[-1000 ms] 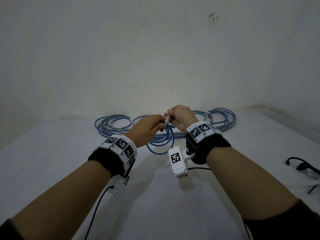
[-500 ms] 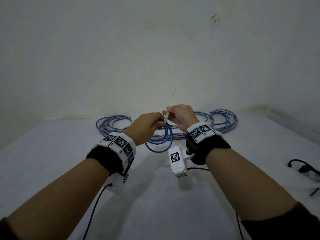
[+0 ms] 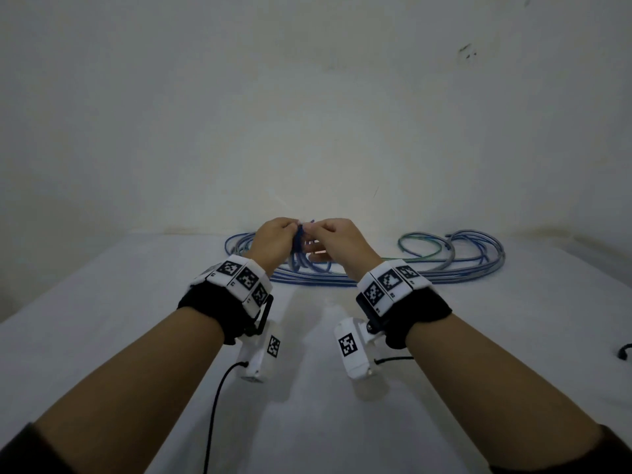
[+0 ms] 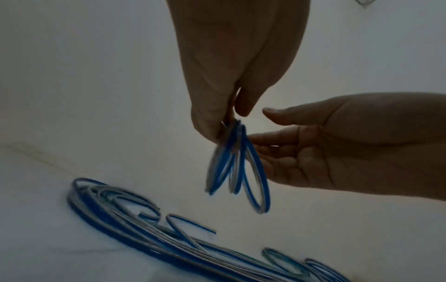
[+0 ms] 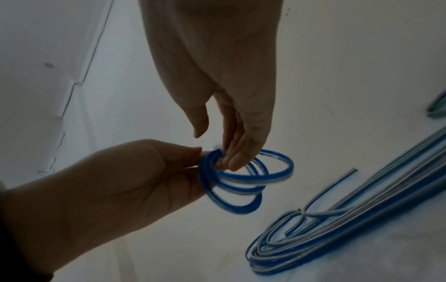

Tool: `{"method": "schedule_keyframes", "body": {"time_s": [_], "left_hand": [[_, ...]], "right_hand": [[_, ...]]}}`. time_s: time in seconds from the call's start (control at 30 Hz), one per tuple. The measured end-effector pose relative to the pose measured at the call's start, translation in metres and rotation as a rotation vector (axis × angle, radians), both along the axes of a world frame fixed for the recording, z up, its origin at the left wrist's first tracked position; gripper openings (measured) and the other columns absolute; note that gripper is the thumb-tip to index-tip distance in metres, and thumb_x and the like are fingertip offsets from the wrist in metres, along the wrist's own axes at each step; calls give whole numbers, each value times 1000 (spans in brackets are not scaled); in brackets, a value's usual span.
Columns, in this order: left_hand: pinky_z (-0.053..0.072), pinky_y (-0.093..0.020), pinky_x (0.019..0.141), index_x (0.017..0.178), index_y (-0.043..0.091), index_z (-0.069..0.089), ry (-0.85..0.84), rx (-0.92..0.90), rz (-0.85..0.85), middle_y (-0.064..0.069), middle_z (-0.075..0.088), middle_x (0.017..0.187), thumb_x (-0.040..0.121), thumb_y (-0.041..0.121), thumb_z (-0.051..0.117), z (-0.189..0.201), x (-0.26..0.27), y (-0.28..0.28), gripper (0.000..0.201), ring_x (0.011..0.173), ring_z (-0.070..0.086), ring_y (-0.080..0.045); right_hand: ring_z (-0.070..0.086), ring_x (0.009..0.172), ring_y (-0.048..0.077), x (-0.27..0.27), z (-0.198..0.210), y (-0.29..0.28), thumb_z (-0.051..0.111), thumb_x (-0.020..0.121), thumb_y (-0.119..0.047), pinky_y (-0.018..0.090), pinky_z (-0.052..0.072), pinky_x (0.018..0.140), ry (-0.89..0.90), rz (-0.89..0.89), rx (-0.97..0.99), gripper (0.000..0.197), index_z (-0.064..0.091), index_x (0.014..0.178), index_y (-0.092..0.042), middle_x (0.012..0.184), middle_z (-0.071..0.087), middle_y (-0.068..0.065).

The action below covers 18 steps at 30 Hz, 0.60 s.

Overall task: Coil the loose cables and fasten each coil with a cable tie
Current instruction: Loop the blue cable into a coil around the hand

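Left fingers (image 5: 193,152): curled, with thumb and fingertips pinching the top of a small blue coil (image 5: 241,183) from the left side.
Right fingers (image 5: 237,158): pointing down, pressed against the same top spot of the coil from the right; the thumb stands apart from them. Whether they pinch it or only touch it cannot be told.
Left hand (image 3: 273,242): raised above the worktop, close to the right hand (image 3: 342,241), knuckles toward the head camera.
Coil position: its gathered top sits between the two sets of fingertips; several loops hang below them, clear of the worktop, and look blurred.
Cable tie (image 5: 214,147): only a small pale speck shows at the pinch point; too small to be sure what it is.
Wrists: each carries a black band with white marker blocks and a small white camera underneath.
Worktop (image 3: 119,302): white, with a wall behind.
Loose cables (image 3: 444,265): blue and grey strands lying in long loops on the worktop beyond the hands, near the wall, apart from the held coil.
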<state>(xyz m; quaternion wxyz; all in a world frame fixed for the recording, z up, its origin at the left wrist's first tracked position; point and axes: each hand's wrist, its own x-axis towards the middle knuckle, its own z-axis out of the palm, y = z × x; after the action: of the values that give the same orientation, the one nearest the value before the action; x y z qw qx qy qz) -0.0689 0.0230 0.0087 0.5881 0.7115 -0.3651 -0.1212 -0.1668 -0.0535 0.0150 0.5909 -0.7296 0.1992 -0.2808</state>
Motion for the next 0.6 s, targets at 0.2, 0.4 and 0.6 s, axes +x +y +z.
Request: {"method": "schedule_keyframes", "body": {"time_s": [0.2, 0.4, 0.6], "left_hand": [[50, -22, 73, 113, 6, 52, 213, -87, -99, -6, 59, 95, 99, 4, 34, 11, 8, 31, 23, 84, 58, -13], [48, -35, 86, 115, 8, 60, -328, 196, 138, -12, 60, 114, 95, 21, 48, 8, 59, 63, 26, 104, 54, -20], [43, -27, 83, 123, 11, 53, -166, 343, 101, -11, 57, 120, 99, 26, 41, 5, 122, 109, 31, 95, 58, -21]], "right_hand": [[66, 83, 34, 30, 0, 19, 71, 81, -15, 50, 54, 83, 15, -23, -66, 14, 59, 78, -8, 98, 65, 31], [58, 65, 24, 72, -4, 32, 65, 86, -10, 39, 55, 70, 25, 42, -9, 10, 62, 79, -3, 70, 60, 11], [52, 54, 16, 121, -2, 60, 53, 91, 1, 21, 49, 51, -1, 275, 329, 12, 60, 98, 8, 70, 55, 12]]}}
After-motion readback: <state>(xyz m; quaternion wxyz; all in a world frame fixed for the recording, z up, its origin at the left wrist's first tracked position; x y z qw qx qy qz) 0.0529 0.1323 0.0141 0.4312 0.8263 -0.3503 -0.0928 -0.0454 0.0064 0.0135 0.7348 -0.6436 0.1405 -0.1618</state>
